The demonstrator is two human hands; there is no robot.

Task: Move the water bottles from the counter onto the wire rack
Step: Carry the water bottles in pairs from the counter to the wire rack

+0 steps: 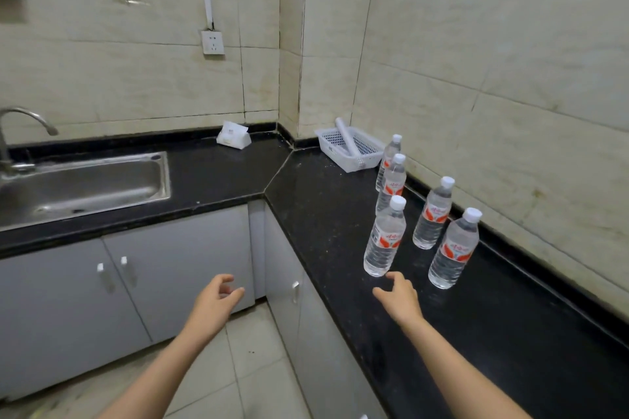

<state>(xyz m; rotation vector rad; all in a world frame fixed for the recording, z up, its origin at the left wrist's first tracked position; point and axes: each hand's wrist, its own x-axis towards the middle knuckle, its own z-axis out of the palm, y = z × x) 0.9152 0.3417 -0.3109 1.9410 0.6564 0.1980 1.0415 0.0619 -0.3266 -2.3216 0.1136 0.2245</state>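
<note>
Several clear water bottles with white caps and red labels stand upright on the black counter (326, 214) along the right wall. The nearest bottle (384, 238) is just beyond my right hand (400, 296), which is open with fingers spread, a little short of the bottle's base and not touching it. Another bottle (454, 250) stands to the right near the wall, one (434, 214) behind it, and two more (391, 182) further back. My left hand (216, 303) hovers open over the floor in front of the cabinets, holding nothing. No wire rack is in view.
A white plastic basket (350, 150) holding a white roll sits in the counter's corner. A pack of tissues (233, 135) lies by the back wall. A steel sink (81, 185) with a tap (20, 126) is at the left. Grey cabinet doors (177, 269) are below.
</note>
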